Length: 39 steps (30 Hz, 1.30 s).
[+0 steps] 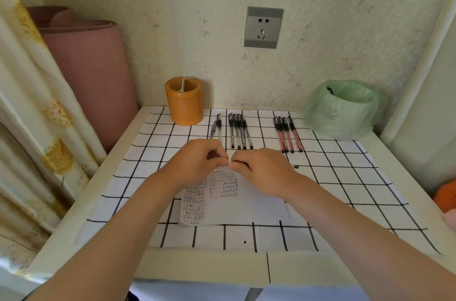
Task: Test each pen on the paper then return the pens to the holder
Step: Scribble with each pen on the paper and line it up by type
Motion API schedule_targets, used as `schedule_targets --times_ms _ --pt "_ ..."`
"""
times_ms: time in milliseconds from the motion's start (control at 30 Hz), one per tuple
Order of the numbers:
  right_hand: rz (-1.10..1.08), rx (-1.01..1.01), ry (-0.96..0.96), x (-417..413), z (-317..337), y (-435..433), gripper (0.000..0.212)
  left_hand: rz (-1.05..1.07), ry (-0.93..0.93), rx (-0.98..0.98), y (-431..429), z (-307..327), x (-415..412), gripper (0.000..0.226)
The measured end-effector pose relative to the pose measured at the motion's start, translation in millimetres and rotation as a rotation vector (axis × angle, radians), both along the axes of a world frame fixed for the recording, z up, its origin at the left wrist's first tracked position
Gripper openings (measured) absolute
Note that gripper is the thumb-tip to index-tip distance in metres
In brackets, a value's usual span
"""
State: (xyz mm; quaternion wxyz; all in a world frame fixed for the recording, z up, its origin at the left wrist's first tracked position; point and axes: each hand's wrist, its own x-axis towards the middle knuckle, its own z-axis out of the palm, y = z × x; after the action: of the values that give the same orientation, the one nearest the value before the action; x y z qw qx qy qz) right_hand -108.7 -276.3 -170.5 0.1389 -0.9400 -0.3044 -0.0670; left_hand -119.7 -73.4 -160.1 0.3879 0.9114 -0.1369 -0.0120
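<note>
Orange holder (183,100) is standing at the far left of the gridded table cover (345,177), close to the wall, with nothing showing above its rim.

Head view: the left hand (197,160) and right hand (261,170) are meeting fingertip to fingertip just above the paper (246,207). Both are curling closed and pinching at one spot, on what I am judging to be a pen (228,165). Nearly all of it is hidden, so I cannot tell whether a cap is going on or coming off. A small dark piece (296,166), possibly a cap, is lying apart to the right.

Beyond the hands, pens are lying in three groups: a pair (216,128), four black pens (240,130) and four red pens (287,134).

To do this step well, the pull or push should be running straight along the barrel, with the tip pointing away from the fingers and the loose piece staying within reach.

Writing: the paper is carrying rows of small repeated marks in black and red, too small to read. Barrel labels and the faint print on the green bag (343,108) are not legible.
</note>
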Motion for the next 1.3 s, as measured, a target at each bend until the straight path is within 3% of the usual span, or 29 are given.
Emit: schedule_targets --times_ms 100,267,367,433,533,667,1100,1300 --pt "-0.044 0.045 0.149 -1 0 -1 0.035 0.036 -0.002 0.094 3 -2 0 0.006" --pt "-0.077 0.436 0.337 3 0 -11 0.028 0.137 0.000 0.349 11 -7 -1 0.004" --pt "-0.148 0.793 0.604 -1 3 -9 0.031 0.138 -0.009 0.437 10 -6 -2 0.004" --pt "-0.158 0.978 0.759 -2 4 -8 0.037 0.128 -0.035 0.463 7 -5 -2 0.006" --pt "-0.116 1.081 0.853 -1 1 -12 0.045 0.083 -0.050 0.405 0 -8 -1 0.015" --pt "-0.097 0.987 0.807 -10 -5 -15 0.016 -0.001 -0.020 0.361 -10 -14 -1 0.031" --pt "-0.073 0.636 0.609 -22 -23 -14 0.017 -0.008 0.033 0.369 -15 -19 4 0.042" --pt "-0.020 0.627 0.536 -24 -28 -13 0.019 0.003 0.047 0.373 -17 -19 4 0.044"
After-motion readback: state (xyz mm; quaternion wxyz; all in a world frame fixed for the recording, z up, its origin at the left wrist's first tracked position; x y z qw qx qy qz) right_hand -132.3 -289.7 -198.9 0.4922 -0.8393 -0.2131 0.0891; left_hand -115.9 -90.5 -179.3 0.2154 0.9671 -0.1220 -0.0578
